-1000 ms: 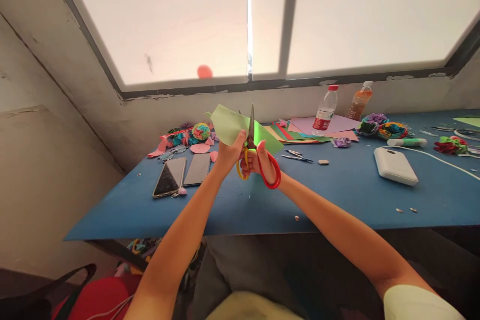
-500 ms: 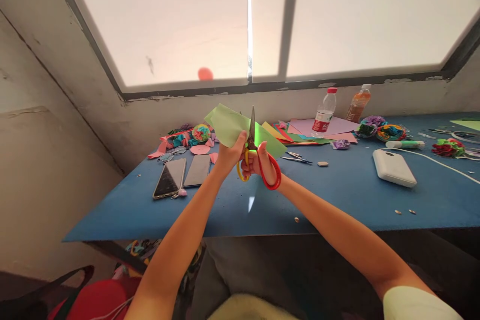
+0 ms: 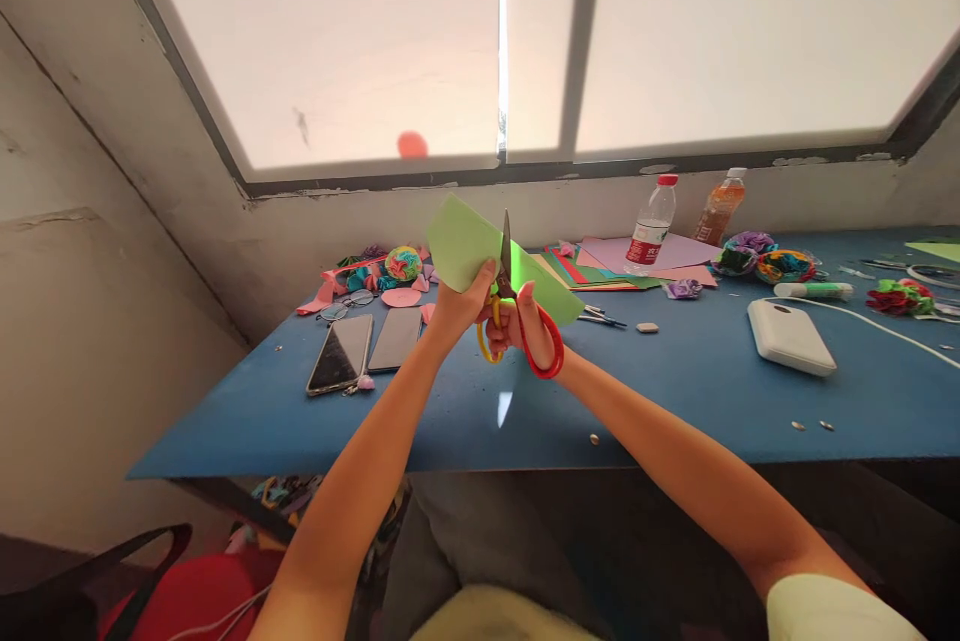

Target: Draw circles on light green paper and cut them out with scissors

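Both hands are raised above the near middle of the blue table (image 3: 675, 391). Left hand (image 3: 459, 306) pinches the lower edge of the green paper (image 3: 463, 246), thumb on the near face. Right hand (image 3: 525, 326) is closed through the red and yellow handles of the scissors (image 3: 508, 296); the blades point upward and sit in the paper, which stands roughly upright between the hands and the window (image 3: 525, 31).

Surroundings, largest first: the window fills the upper view. On the table, a stack of coloured sheets (image 3: 645, 261) lies behind the hands to the right. A white box (image 3: 791, 336) with a white cable lies well to the right. Two phones (image 3: 367, 346) lie side by side at the left, glasses (image 3: 346, 303) just behind them. A water bottle (image 3: 649, 224) and an orange drink bottle (image 3: 718, 206) stand near the wall. Paper flowers (image 3: 765, 256) sit at the right, further ones (image 3: 390, 266) at the left. A glue stick (image 3: 814, 291) lies near the cable.

The paper hides part of the coloured sheets and the wall behind it. How far the blades are parted cannot be told. Items at the far right edge are cut off.

Compared with half a second ago, the paper has turned: its left part now stands higher and looks rounder. Hands and scissors hold nearly the same position.
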A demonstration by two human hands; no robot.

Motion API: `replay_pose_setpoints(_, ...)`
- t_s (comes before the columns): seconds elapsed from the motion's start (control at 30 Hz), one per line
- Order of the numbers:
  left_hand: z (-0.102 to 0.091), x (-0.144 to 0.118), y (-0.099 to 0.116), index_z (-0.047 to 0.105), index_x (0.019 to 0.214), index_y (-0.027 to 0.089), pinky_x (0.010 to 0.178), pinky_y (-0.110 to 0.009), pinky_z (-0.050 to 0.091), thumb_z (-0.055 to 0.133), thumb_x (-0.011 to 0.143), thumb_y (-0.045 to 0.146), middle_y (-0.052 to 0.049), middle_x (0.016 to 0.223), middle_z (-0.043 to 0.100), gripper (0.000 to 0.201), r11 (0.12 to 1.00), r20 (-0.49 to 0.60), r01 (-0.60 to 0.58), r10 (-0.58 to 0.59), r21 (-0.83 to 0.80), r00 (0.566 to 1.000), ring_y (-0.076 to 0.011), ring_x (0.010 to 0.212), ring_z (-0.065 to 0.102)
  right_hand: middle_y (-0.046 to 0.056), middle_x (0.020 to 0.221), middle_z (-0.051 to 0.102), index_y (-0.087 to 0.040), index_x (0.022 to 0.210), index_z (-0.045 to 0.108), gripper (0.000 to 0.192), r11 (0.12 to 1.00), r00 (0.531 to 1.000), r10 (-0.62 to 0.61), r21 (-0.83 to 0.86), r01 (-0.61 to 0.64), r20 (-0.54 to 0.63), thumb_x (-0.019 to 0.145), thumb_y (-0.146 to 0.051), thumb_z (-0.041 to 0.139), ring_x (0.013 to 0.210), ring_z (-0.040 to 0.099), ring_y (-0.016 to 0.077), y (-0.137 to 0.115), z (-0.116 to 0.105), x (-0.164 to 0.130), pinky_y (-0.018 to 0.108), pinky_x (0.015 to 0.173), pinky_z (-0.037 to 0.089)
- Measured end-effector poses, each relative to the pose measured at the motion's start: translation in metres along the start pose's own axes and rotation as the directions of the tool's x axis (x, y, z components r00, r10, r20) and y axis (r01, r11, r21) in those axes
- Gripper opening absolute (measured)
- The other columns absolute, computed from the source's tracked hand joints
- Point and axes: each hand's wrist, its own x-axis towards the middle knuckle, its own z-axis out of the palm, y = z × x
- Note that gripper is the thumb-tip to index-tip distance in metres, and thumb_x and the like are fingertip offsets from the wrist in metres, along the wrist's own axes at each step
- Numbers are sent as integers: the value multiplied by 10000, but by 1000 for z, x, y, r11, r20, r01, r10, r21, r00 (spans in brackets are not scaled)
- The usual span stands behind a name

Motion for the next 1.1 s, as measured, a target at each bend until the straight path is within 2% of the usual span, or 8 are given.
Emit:
replay_pose_setpoints(0.23,0,1,1,395,556,188,412,-220,275,631,725,429,59,477,364,377,1000,11,-18,18,-17,1000,-61,431,332,-43,483,321,-141,672,529,842,1000,1000,1,-6,-1,-28,648,-877,121,394,309,66,0,1,0,230,411,307)
replay_pose_setpoints(0.4,-2,3,-3,400,549,184,425,-222,275,620,733,427,56,474,361,376,999,36,-21,22,-25,999,-59,437,333,-47,490,312,-152,683,526,814,1000,1000,16,-16,-17,-25,660,-876,154,388,314,70,1,-2,0,242,410,330)
replay_pose_setpoints(0.6,-5,6,-9,410,551,181,427,-224,261,616,743,390,59,471,340,350,996,38,-21,24,-84,999,-57,428,321,-54,479,285,-145,674,531,828,999,1000,-24,-45,24,-16,658,-881,153,382,285,63,8,-6,3,222,391,271)
replay_pose_setpoints(0.8,-6,5,-4,446,569,180,429,-223,270,661,707,356,55,488,353,310,995,8,15,-15,-96,1000,-59,438,319,-63,489,269,-142,681,542,826,999,999,-29,-41,28,-25,643,-888,189,390,245,51,11,-7,4,211,386,258)
replay_pose_setpoints(0.97,-9,4,0,414,540,182,419,-219,257,648,716,349,53,479,330,337,997,45,19,-15,-72,999,-58,438,300,-62,513,273,-135,696,543,806,997,999,-52,-53,51,-14,652,-878,233,396,246,42,13,-9,3,200,386,247)
replay_pose_setpoints(1.1,-11,4,2,462,587,177,434,-211,280,662,697,355,49,511,360,290,996,29,48,-46,-77,999,-59,458,323,-64,515,269,-134,707,535,796,996,999,-54,-69,54,-4,659,-874,247,400,254,44,14,-11,4,197,388,238)
